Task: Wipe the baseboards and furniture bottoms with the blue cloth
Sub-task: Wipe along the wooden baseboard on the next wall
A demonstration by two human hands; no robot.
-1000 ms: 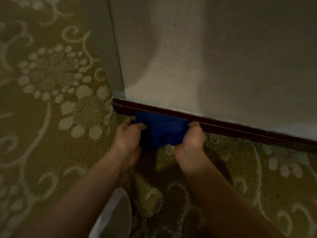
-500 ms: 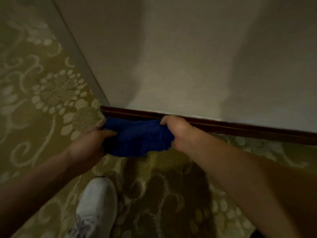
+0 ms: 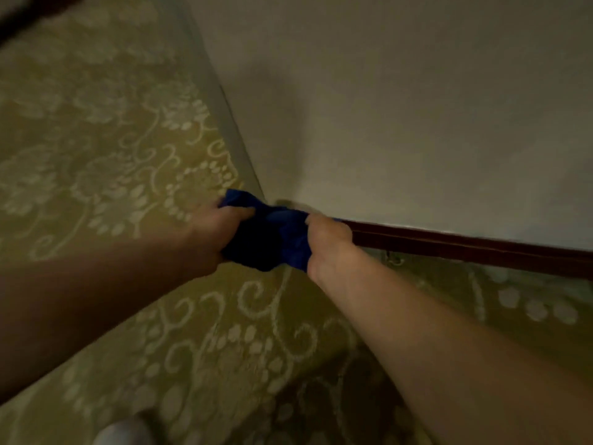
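Observation:
A bunched blue cloth (image 3: 272, 234) sits at the left end of the dark red-brown baseboard (image 3: 465, 248), right at the wall's outer corner. My left hand (image 3: 213, 232) grips the cloth's left side, fingers curled into it. On the right side of the cloth, my right hand (image 3: 330, 242) holds it against the baseboard. The corner end of the baseboard is hidden behind the cloth and hands.
A pale wall (image 3: 401, 123) rises above the baseboard and turns away at the corner (image 3: 224, 101). Green carpet with a cream floral pattern (image 3: 112, 155) covers the floor. The toe of a white shoe (image 3: 123, 433) shows at the bottom edge.
Both hands have slid the cloth left along the baseboard to the wall corner. The cloth is more bunched, and the view has swung left.

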